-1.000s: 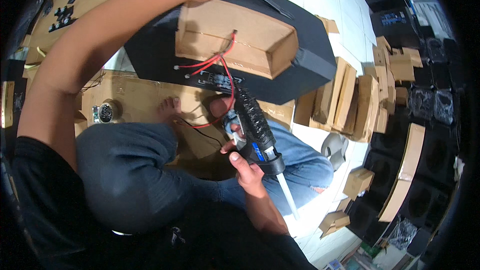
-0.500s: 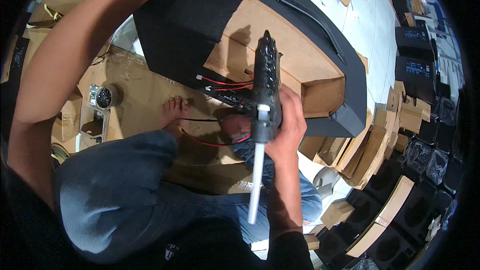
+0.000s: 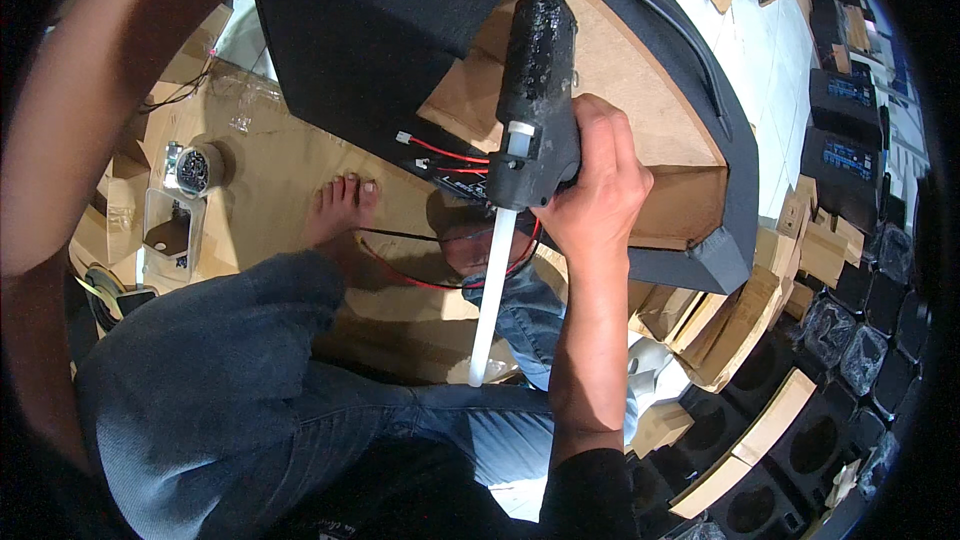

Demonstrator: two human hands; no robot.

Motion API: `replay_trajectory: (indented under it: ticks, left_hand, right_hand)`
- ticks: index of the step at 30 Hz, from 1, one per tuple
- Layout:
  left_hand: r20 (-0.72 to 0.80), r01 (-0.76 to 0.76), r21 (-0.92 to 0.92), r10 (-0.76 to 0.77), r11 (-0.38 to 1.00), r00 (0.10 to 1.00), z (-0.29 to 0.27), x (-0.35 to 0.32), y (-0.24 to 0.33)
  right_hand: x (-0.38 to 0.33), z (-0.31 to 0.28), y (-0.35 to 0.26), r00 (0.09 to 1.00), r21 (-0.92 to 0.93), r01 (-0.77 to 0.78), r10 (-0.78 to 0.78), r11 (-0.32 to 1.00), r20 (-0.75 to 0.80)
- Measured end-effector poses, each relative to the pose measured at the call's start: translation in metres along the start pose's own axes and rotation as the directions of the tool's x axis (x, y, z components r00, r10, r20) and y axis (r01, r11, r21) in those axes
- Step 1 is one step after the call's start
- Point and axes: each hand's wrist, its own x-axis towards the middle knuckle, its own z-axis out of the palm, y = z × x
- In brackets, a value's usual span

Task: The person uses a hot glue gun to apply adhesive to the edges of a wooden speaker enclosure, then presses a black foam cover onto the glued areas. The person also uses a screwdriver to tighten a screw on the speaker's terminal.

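My right hand [image 3: 605, 180] is wrapped round the handle of a black hot glue gun [image 3: 538, 70], whose nozzle points away from me. A long white glue stick [image 3: 490, 310] juts from its rear toward my lap. Beneath the gun, a black-covered wooden cabinet [image 3: 350, 40] shows its bare wood inside [image 3: 640, 80] through a large opening. Red and black wires [image 3: 448, 153] with white plugs come out beside the gun. Along the far right side of the cabinet runs a black strap handle [image 3: 660, 18]. My left forearm [image 3: 110, 70] reaches past the top edge; the hand is out of sight.
Left on the cardboard floor sheet [image 3: 265, 170] are a round tub of small dark pieces [image 3: 197, 170] and a clear plastic box [image 3: 165, 235]. At right lie folded cardboard [image 3: 740, 325] and several black speaker boxes [image 3: 810, 445]. My bare foot [image 3: 342, 205] is near the cabinet.
The glue gun and my right hand have moved farther up in the picture, over the cabinet opening. My left hand, earlier resting on the cabinet's far edge, has left the view.
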Motion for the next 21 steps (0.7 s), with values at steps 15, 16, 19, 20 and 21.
replay_trajectory:
  ticks: [15, 16, 19, 20, 21]
  left_hand:
    - [0.004, 0.008, 0.031, -0.008, 0.999, 1.000, -0.001, -0.006, 0.008]
    - [0.003, 0.009, 0.030, -0.009, 1.000, 1.000, -0.001, -0.006, 0.008]
    - [0.005, 0.007, 0.034, -0.007, 0.999, 1.000, -0.001, -0.004, 0.009]
    - [0.007, 0.014, 0.034, -0.015, 0.999, 1.000, -0.001, -0.005, 0.010]
    - [0.013, 0.016, 0.033, -0.016, 0.999, 1.000, -0.001, -0.006, 0.010]
  right_hand:
    - [0.009, 0.000, -0.001, 0.999, -0.056, 0.005, -0.002, 0.998, 0.049]
    - [0.009, 0.000, -0.001, 0.998, -0.061, 0.000, 0.004, 0.998, 0.057]
    - [0.009, -0.002, -0.002, 0.997, -0.080, -0.018, 0.025, 0.997, 0.078]
    - [0.009, -0.001, -0.002, 0.997, -0.077, -0.016, 0.022, 0.997, 0.075]
    - [0.009, 0.000, -0.002, 0.997, -0.073, -0.014, 0.019, 0.997, 0.070]
